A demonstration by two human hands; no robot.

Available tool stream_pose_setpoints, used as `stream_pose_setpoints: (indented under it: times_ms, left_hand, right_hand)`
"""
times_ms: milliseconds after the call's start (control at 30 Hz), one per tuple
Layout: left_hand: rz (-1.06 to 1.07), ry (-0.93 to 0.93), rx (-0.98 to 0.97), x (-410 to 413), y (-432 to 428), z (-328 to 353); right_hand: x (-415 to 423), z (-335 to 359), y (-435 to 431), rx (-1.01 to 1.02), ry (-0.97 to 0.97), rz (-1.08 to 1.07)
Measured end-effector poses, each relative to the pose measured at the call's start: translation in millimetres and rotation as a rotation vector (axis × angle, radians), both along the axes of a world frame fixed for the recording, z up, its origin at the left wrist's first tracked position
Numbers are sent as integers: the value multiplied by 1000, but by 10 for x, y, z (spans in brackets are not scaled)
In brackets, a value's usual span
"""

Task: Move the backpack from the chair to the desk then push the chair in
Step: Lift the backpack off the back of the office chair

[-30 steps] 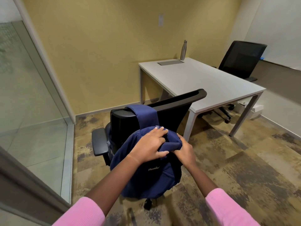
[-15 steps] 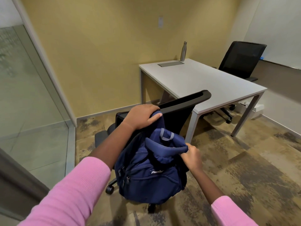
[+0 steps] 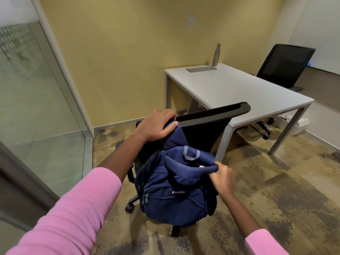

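Observation:
A navy backpack (image 3: 173, 196) hangs in front of the back of a black office chair (image 3: 206, 126). My left hand (image 3: 156, 126) grips one shoulder strap at the top of the chair's backrest. My right hand (image 3: 223, 178) is closed on the other strap, at the bag's right side. The bag hides the chair's seat. The white desk (image 3: 244, 92) stands behind and to the right of the chair, apart from both hands.
A metal bottle (image 3: 216, 55) and a grey cable hatch (image 3: 201, 69) sit at the desk's far edge. A second black chair (image 3: 283, 67) stands beyond the desk. A glass partition (image 3: 33, 92) runs along the left. Patterned carpet covers the floor on the right.
My left hand rose from the bag's top to the backrest's top edge with a strap. The backpack swung lower and turned, its front pocket now facing me. My view shifted left.

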State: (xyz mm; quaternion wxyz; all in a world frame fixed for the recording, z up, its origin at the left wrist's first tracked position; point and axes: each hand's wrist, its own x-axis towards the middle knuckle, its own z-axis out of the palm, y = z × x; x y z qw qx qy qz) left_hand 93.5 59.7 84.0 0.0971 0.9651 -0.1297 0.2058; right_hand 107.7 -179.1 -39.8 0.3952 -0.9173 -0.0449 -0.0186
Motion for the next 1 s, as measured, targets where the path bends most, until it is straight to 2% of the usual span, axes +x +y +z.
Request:
stream_pose_setpoints:
  times_ms: [300, 533, 633, 867, 933, 1000]
  left_hand:
    - [123, -149, 142, -238, 373, -8]
    - [297, -193, 86, -533, 702, -194]
    - [355, -153, -23, -661, 795, -424]
    - [380, 120, -562, -948, 799, -1072]
    - [407, 130, -671, -1028, 759, -1221]
    - [470, 62, -819, -1116, 738, -1309]
  right_hand:
    - [-69, 164, 283, 20, -90, -12]
    - [-198, 314, 618, 98, -159, -10]
    - [-245, 300, 731, 105, -176, 19]
    - [-373, 237, 952, 81, -173, 57]
    - [-414, 247, 1033, 90, -160, 59]
    - [-463, 274, 1125, 126, -150, 59]
